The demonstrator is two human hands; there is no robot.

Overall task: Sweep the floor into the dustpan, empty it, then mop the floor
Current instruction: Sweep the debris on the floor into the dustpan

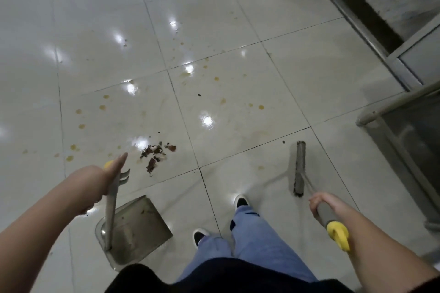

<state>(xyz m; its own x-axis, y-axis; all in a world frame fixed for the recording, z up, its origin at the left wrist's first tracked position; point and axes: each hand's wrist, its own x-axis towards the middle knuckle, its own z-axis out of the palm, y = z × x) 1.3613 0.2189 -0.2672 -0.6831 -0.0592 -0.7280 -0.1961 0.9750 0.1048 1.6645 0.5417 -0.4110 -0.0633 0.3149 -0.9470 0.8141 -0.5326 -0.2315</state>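
left hand [104, 181] grips the dustpan [133, 228] handle upright, index finger straight, so the pan sits flat on the floor [238, 66], mouth toward the debris pile [156, 153] just ahead. right hand [319, 207] is wrapped round the broom [299, 169] grip, w/ bristles down, well apart from the pile, prob. set to sweep across. count: 1 dustpan, 1 broom, 1 pile, many yellow-brown spots [102, 107] for mopping later.

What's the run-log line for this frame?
phase: sweep | left hand: holds dustpan handle | right hand: grips broom | debris pile: unswept
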